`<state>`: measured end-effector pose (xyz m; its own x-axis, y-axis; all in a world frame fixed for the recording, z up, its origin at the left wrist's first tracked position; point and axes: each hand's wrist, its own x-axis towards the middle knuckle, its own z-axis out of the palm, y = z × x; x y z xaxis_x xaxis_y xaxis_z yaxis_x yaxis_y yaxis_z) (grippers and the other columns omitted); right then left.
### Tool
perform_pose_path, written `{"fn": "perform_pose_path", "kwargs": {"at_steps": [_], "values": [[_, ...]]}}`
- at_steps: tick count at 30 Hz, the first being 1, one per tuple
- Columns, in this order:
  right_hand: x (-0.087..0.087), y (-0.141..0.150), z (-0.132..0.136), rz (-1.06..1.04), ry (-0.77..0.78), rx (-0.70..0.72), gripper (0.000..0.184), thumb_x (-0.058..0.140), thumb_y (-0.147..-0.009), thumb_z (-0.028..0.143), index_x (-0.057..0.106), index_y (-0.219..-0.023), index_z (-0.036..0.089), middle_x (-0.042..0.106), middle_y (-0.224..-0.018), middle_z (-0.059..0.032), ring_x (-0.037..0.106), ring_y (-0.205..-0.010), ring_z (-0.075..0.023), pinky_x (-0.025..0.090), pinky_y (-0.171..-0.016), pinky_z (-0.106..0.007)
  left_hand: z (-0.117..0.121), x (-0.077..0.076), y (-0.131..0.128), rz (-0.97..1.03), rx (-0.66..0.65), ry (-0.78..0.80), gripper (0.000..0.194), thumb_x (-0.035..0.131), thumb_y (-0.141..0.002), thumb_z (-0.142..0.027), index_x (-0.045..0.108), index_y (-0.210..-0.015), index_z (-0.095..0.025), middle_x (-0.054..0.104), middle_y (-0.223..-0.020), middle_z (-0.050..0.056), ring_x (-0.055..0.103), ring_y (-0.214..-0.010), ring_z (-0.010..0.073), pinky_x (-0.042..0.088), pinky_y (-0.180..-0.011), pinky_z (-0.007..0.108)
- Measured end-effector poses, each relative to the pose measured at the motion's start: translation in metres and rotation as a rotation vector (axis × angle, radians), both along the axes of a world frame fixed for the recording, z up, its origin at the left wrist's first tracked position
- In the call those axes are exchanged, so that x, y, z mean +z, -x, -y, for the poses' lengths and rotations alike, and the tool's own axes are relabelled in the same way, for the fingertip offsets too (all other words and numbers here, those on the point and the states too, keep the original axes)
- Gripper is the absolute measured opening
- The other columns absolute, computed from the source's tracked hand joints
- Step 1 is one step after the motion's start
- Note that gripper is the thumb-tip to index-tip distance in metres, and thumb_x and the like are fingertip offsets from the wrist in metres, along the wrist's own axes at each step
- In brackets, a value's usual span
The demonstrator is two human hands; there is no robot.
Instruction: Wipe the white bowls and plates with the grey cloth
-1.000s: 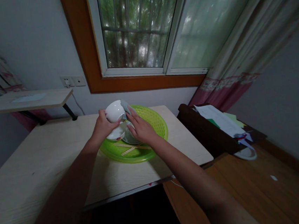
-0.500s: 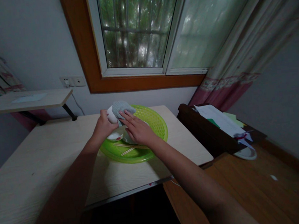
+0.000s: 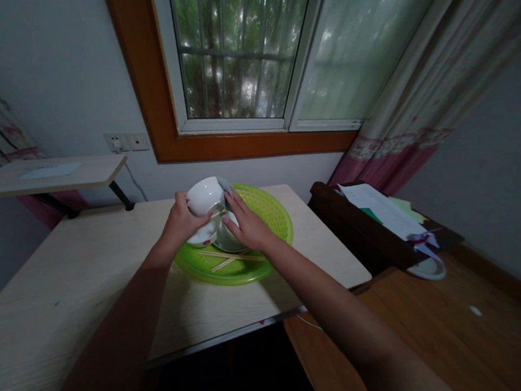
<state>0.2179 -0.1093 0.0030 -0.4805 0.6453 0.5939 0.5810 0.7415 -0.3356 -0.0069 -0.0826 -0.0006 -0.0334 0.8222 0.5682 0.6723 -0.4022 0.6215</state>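
Observation:
My left hand [image 3: 183, 219] grips a white bowl [image 3: 204, 195] by its left side, the bowl tilted above a green plastic basket [image 3: 273, 209]. At the bowl's right edge, my right hand [image 3: 247, 222] presses a grey cloth [image 3: 224, 185], which is mostly hidden behind the bowl and fingers. Below the held bowl, a second white bowl [image 3: 202, 235] with red marks sits in the basket. Beside it lies a pale dish [image 3: 228, 241], partly covered by my right hand. Several wooden chopsticks [image 3: 223, 259] lie across the front of the basket.
The basket rests on a pale wooden table [image 3: 105, 259] under a window. A raised shelf [image 3: 101, 168] on black legs stands at the back left. Right of the table, papers [image 3: 377, 209] lie on a dark brown piece of furniture [image 3: 356, 229].
The grey cloth has gone from the bowl's near, visible outside to its far right edge, baring the white surface. My right hand has shifted slightly right; my left keeps its hold.

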Motion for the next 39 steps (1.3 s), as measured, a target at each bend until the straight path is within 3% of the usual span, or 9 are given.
{"fn": "perform_pose_path", "kwargs": {"at_steps": [3, 9, 19, 29, 39], "values": [[0.006, 0.001, 0.005, 0.057, -0.114, 0.056, 0.069, 0.043, -0.105, 0.035, 0.012, -0.164, 0.021, 0.007, -0.173, -0.0089, 0.010, -0.160, -0.0248, 0.024, -0.129, -0.053, 0.002, 0.000, -0.002, -0.053, -0.041, 0.016, 0.065, 0.081, -0.064, -0.047, 0.044, -0.111, -0.021, 0.066, -0.102, 0.010, 0.068, -0.091, 0.0257, 0.053, -0.073, 0.033], [0.014, 0.004, 0.013, 0.157, -0.198, 0.093, 0.059, 0.042, -0.104, 0.030, 0.027, -0.161, 0.026, 0.023, -0.170, -0.0055, 0.008, -0.160, -0.0253, 0.024, -0.127, -0.058, 0.004, -0.003, -0.004, -0.193, -0.100, 0.009, 0.054, 0.079, -0.066, -0.039, 0.047, -0.106, -0.021, 0.065, -0.094, 0.007, 0.067, -0.085, 0.0251, 0.053, -0.073, 0.035], [0.008, 0.004, 0.004, -0.031, -0.155, -0.080, 0.061, 0.040, -0.105, 0.032, 0.022, -0.163, 0.027, 0.026, -0.169, -0.0060, 0.019, -0.158, -0.0250, 0.030, -0.127, -0.052, -0.003, -0.012, -0.001, -0.335, -0.136, -0.131, 0.053, 0.078, -0.070, -0.036, 0.053, -0.113, -0.019, 0.066, -0.108, 0.012, 0.066, -0.102, 0.0297, 0.053, -0.088, 0.040], [0.014, 0.008, 0.013, 0.122, -0.210, 0.021, 0.058, 0.044, -0.103, 0.030, 0.032, -0.160, 0.024, 0.027, -0.169, -0.0054, 0.010, -0.160, -0.0252, 0.023, -0.129, -0.054, -0.001, -0.008, -0.001, -0.394, -0.171, -0.168, 0.039, 0.074, -0.074, -0.029, 0.054, -0.107, -0.021, 0.065, -0.106, 0.011, 0.064, -0.104, 0.0298, 0.052, -0.092, 0.043], [0.007, -0.001, -0.003, -0.130, -0.033, -0.128, 0.059, 0.041, -0.105, 0.041, 0.029, -0.160, 0.022, 0.030, -0.167, -0.0091, 0.030, -0.154, -0.0250, 0.030, -0.127, -0.049, -0.001, -0.009, 0.001, -0.312, -0.073, -0.146, 0.053, 0.077, -0.068, -0.033, 0.051, -0.112, -0.019, 0.065, -0.106, 0.011, 0.066, -0.100, 0.0285, 0.054, -0.087, 0.039]]}}
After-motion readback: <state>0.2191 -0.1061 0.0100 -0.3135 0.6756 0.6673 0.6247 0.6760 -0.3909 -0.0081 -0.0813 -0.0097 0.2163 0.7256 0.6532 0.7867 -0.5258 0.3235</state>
